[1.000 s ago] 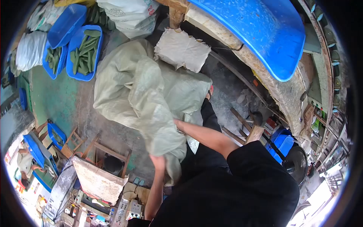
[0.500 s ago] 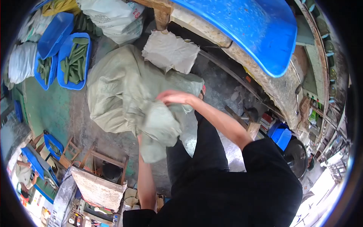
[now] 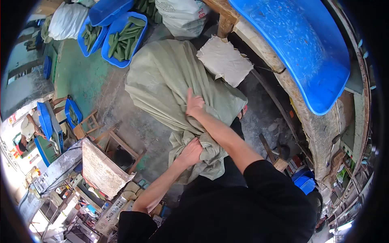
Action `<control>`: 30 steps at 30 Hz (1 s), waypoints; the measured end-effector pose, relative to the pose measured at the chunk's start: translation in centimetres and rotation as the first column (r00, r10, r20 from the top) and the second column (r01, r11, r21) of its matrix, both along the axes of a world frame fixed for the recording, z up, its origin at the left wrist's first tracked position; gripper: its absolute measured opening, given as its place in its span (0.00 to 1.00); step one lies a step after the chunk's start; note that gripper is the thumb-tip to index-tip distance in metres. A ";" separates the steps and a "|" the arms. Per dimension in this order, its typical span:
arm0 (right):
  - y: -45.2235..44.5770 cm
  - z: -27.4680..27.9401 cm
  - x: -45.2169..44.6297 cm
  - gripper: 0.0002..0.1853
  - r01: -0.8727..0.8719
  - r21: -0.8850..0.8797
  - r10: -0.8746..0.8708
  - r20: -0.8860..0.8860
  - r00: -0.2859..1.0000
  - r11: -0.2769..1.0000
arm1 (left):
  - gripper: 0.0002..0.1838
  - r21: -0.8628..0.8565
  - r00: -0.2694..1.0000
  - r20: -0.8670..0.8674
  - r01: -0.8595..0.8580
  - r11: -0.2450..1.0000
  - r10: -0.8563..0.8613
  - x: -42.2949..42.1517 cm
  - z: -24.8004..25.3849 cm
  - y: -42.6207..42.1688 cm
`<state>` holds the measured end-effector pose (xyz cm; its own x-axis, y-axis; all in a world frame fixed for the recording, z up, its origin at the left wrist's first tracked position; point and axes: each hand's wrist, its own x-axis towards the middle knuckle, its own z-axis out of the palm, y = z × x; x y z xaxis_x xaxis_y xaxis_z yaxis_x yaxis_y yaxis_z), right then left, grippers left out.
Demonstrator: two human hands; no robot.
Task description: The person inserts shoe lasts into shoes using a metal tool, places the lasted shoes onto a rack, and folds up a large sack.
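A large grey-green woven sack (image 3: 162, 77) lies full and bulging on the floor in front of me, its near end gathered into folds by my legs. My left hand (image 3: 191, 152) is closed round the bunched cloth of that near end. Just above it, my right hand (image 3: 195, 106) presses on the sack with fingers curled into the fabric and one digit sticking out. What the sack contains is hidden.
Blue tubs (image 3: 125, 40) of long green pieces stand at the upper left, near a white printed sack (image 3: 182, 16). A torn pale sheet (image 3: 225, 60) lies against the sack's far right side. A big blue scoop-shaped tray (image 3: 308, 52) rests on the bench at right. A wooden stool (image 3: 101, 168) stands lower left.
The loose end of the sack has come down toward my body and is bunched up. Both hands have come onto the cloth, and my view has turned.
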<state>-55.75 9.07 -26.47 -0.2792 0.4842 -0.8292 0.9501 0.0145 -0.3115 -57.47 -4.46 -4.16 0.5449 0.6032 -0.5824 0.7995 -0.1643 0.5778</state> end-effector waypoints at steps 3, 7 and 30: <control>0.4 -7.2 3.5 0.30 0.158 0.040 -0.156 -0.061 0.986 0.987 | 0.31 0.043 0.984 0.045 -0.175 0.984 0.173 -3.3 0.1 -2.5; 8.2 -7.8 14.2 0.23 0.537 0.146 -0.506 -0.207 0.838 0.831 | 0.28 0.057 0.422 0.071 -0.906 0.419 0.904 -9.3 -5.0 -9.1; -10.6 18.0 13.6 0.35 0.421 0.449 -0.196 -0.465 0.863 0.788 | 0.44 -0.237 0.420 -0.219 -0.898 0.370 0.881 0.3 -31.4 29.0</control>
<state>-42.19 -1.56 -8.49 -0.2679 0.9203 -0.2851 0.7395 0.0067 -0.6732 -57.17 24.54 -35.54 -0.2385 0.5305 -0.8135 0.4094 0.8145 0.4111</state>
